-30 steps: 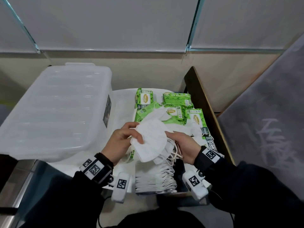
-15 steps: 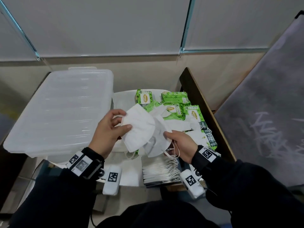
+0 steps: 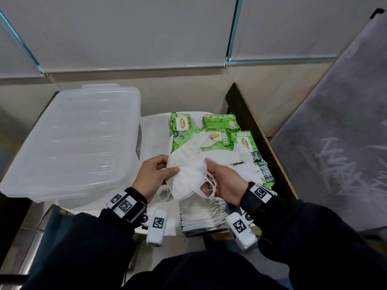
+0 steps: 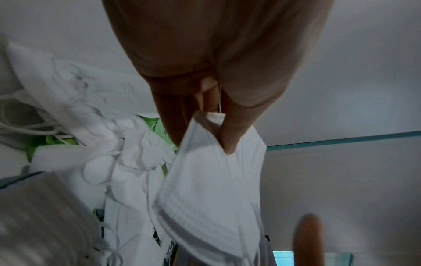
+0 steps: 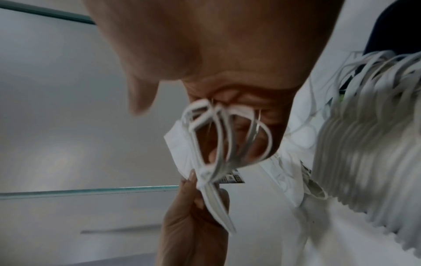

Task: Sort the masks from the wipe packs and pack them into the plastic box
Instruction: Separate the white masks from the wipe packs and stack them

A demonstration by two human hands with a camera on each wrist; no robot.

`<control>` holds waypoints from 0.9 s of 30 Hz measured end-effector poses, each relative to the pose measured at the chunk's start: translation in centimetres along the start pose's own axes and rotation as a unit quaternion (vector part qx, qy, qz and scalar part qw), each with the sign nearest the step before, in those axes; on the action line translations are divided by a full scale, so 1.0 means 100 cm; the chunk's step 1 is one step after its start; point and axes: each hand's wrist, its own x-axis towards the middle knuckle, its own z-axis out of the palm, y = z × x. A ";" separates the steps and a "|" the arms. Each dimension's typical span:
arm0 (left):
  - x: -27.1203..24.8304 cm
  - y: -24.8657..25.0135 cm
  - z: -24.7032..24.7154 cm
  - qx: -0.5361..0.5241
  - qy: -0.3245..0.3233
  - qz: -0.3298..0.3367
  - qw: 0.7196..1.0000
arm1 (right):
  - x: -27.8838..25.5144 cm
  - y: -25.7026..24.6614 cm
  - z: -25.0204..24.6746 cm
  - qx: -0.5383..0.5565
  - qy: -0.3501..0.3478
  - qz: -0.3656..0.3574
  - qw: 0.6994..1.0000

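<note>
from the head view, your left hand (image 3: 155,176) and right hand (image 3: 225,182) hold a folded mask (image 3: 186,176) above the bench (image 3: 156,130), long axis running top-left to bottom-right; half a second ago two masks fanned apart. left wrist: thumb and fingers (image 4: 234,133) pinch its edge. right wrist: blurred, your grip seems closed on the ear loops (image 5: 218,136).

Masks (image 3: 186,174) held between fingers (image 3: 167,170) of both hands. Box (image 3: 69,143) lies left of them, wipe packs (image 3: 217,130) beyond. Mask stack (image 3: 201,216) sits below.
</note>
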 end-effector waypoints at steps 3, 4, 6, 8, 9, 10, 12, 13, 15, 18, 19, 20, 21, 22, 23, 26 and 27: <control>0.004 -0.004 -0.013 -0.020 0.011 -0.003 1.000 | 0.001 0.005 -0.009 -0.111 0.058 -0.033 0.992; 0.005 -0.006 -0.017 -0.014 0.009 -0.004 1.000 | 0.001 0.006 -0.012 -0.108 0.069 -0.026 0.991; 0.004 -0.012 -0.020 0.017 0.002 -0.003 1.000 | -0.001 0.005 -0.016 -0.028 0.089 -0.022 0.995; 0.003 -0.021 -0.019 0.034 0.000 -0.008 0.999 | 0.000 0.002 -0.017 0.079 0.103 -0.036 0.991; 0.002 -0.024 -0.018 0.037 0.006 -0.014 0.999 | 0.002 0.002 -0.016 0.105 0.103 -0.035 0.989; 0.001 -0.027 -0.016 0.036 0.011 -0.021 0.999 | 0.003 0.002 -0.015 0.114 0.100 -0.023 0.988; 0.000 -0.032 -0.013 0.023 0.015 -0.032 0.999 | 0.007 0.004 -0.014 0.047 0.099 0.003 0.994; 0.000 -0.033 -0.012 0.015 0.013 -0.035 0.999 | 0.010 0.006 -0.015 -0.026 0.108 -0.001 0.994; -0.002 -0.036 -0.010 0.005 0.002 -0.044 0.999 | 0.013 0.007 -0.016 -0.151 0.115 -0.025 0.981; -0.005 -0.036 -0.010 0.042 -0.032 -0.052 0.997 | 0.018 0.009 -0.023 -0.219 0.110 -0.038 0.969; -0.005 -0.034 -0.011 0.070 -0.041 -0.046 0.996 | 0.019 0.010 -0.025 -0.250 0.115 -0.046 0.960; -0.004 -0.031 -0.011 0.098 -0.047 -0.034 0.993 | 0.020 0.010 -0.026 -0.293 0.119 -0.059 0.947; -0.002 -0.028 -0.014 0.128 -0.048 -0.014 0.991 | 0.020 0.010 -0.027 -0.337 0.122 -0.072 0.931; 0.000 -0.023 -0.016 0.164 -0.048 0.007 0.985 | 0.021 0.010 -0.029 -0.375 0.121 -0.081 0.915; 0.002 -0.019 -0.017 0.207 -0.054 0.023 0.976 | 0.022 0.010 -0.031 -0.398 0.117 -0.086 0.906; 0.007 -0.011 -0.020 0.318 -0.100 0.031 0.942 | 0.025 0.011 -0.034 -0.418 0.092 -0.064 0.901; 0.006 -0.010 -0.020 0.341 -0.115 0.026 0.933 | 0.025 0.011 -0.035 -0.411 0.079 -0.049 0.907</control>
